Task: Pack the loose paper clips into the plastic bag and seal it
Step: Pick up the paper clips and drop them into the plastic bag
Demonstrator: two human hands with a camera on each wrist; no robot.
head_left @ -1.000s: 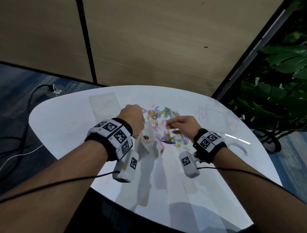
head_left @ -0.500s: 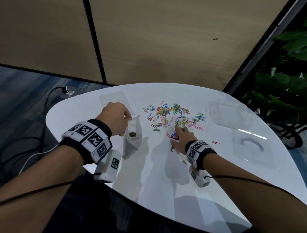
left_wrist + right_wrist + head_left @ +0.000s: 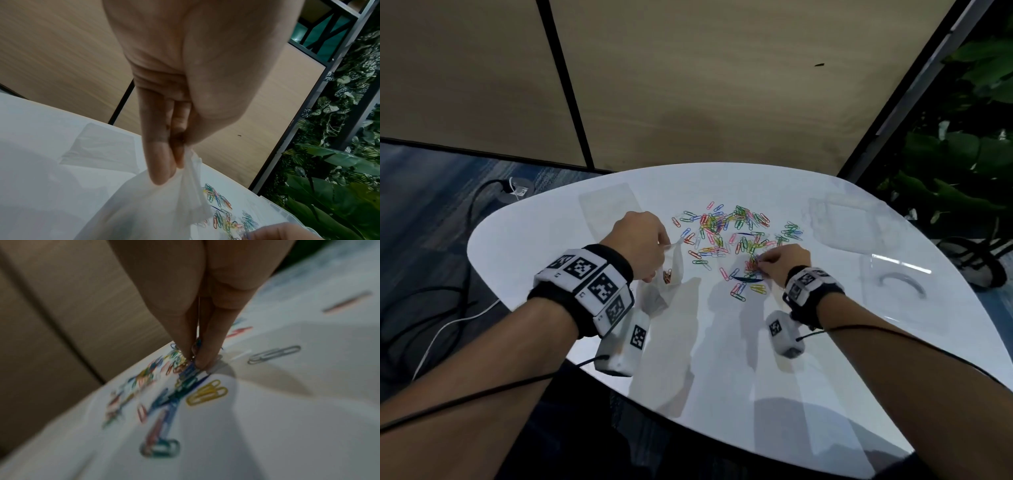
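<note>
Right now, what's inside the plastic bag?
The plastic bag, held up at its rim by the left hand, shows a few paper clips through its clear side. Its crumpled lower part hides whatever else lies there.

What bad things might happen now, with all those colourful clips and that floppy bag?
1. The left hand pinches the plastic bag by one top edge only, so its mouth may droop shut and clips could miss it.
2. The right hand is pinching into a tangled bunch of paper clips; some may slip out on the way to the bag.
3. A few clips lie nearer the table front and might get knocked off its edge.
</note>
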